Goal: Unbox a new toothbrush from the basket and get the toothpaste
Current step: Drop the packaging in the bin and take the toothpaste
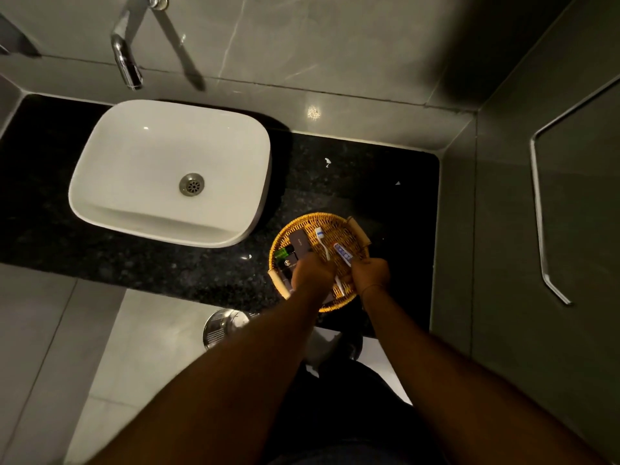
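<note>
1. White toothbrush with a blue patch by the bristled head, thin and slightly curved; out of any box.
2. Lying lengthwise from near-right to far-left over the basket, bristled head at the far end toward the wall, handle end showing again below the fist near the basket's front rim.
3. Left hand closed around the toothbrush at mid-handle, knuckles up.
4. Small toothpaste tube, white with blue print and a red tip, sticking out of the right hand; long axis also running near-right to far-left, red tip farthest from the body.
5. Right hand clenched on the lower end of the tube, just right of the left hand, both above the basket's near half.
6. Round woven basket with two pale wooden handles, sitting on the black speckled bench to the right of the white sink.
7. Left in the basket's left half: a grey box, a green packet, a dark packet with a pale logo.
</note>
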Demonstrator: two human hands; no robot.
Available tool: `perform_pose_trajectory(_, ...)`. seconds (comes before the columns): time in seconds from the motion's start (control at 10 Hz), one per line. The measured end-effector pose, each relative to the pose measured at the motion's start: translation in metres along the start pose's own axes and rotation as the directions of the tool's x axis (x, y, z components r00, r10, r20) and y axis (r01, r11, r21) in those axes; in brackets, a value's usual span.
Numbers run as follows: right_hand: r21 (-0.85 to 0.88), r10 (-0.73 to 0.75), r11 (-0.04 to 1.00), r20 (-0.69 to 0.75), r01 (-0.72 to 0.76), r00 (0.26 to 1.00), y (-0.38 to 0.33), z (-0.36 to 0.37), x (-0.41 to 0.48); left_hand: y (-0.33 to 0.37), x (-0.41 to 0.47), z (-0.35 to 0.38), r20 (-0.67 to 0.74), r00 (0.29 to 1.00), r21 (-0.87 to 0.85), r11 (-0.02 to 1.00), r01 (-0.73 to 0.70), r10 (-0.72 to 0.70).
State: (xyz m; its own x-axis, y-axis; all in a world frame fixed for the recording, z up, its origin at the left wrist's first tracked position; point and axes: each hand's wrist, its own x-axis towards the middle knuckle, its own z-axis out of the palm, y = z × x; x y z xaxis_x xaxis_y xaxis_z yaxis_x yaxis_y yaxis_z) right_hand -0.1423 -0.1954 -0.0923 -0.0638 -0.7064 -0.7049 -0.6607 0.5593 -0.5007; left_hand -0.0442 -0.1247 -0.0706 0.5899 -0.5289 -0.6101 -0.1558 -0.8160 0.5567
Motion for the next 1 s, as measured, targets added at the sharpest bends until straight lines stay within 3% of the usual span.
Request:
perform_pose_trajectory(0.4,-0.225,-0.006,0.974,-0.078,-0.012,0.997,-0.005,0.004,-0.007,-0.006,0.001,0.001,-0.019,1.000,0.123,0.992,0.006,-0.004)
perform_pose_trajectory(0.7,-0.371,-0.076,0.928,-0.096,0.035,0.993,-0.011,0.005,-0.019,-0.011,-0.004,-0.005,-0.123,0.992,0.163,0.987,0.001,0.020)
perform_pose_trajectory(0.9,-0.424,-0.214,0.891,-0.082,0.160,0.973,-0.014,0.002,-0.039,-0.012,-0.015,-0.033,-0.226,0.944,0.287,0.942,-0.172,0.241)
perform_pose_trajectory(1.0,-0.439,-0.364,0.841,-0.025,0.317,0.931,-0.021,0.003,-0.054,-0.016,-0.019,-0.059,-0.293,0.922,0.375,0.917,-0.134,0.254)
